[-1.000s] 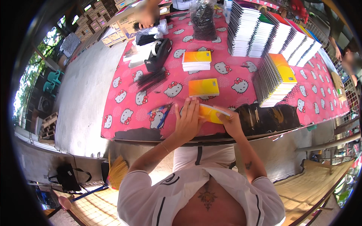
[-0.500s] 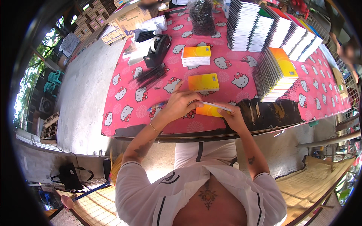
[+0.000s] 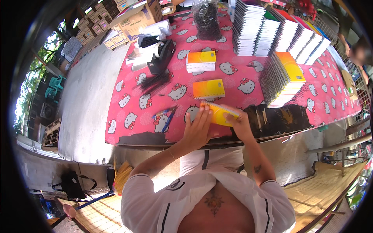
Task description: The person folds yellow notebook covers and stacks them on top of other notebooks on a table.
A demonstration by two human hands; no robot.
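Note:
A small yellow-orange notebook (image 3: 221,115) is held tilted above the near edge of the table. My right hand (image 3: 243,123) grips its right end, thumb on the cover. Against its left end lie the outstretched fingers of my left hand (image 3: 198,126), one finger apart from the others. Just beyond is a small stack of matching notebooks (image 3: 209,89), and farther back another stack (image 3: 201,61). To the left of my left hand, blue pens (image 3: 168,119) rest on the pink patterned tablecloth (image 3: 145,110).
Black spiral coils (image 3: 153,82) lie by a black tape dispenser (image 3: 161,57) on the left. A tall notebook stack (image 3: 283,79) stands at right, with larger spiral notebooks (image 3: 248,29) behind. A bag of black pieces (image 3: 206,19) sits at the back. Black tape patches (image 3: 278,119) cover the front edge.
My left hand has moved nearer to me, its fingers now straightened against the notebook's end. The notebook has turned so its cover shows. The pens, partly hidden before, are in plain sight.

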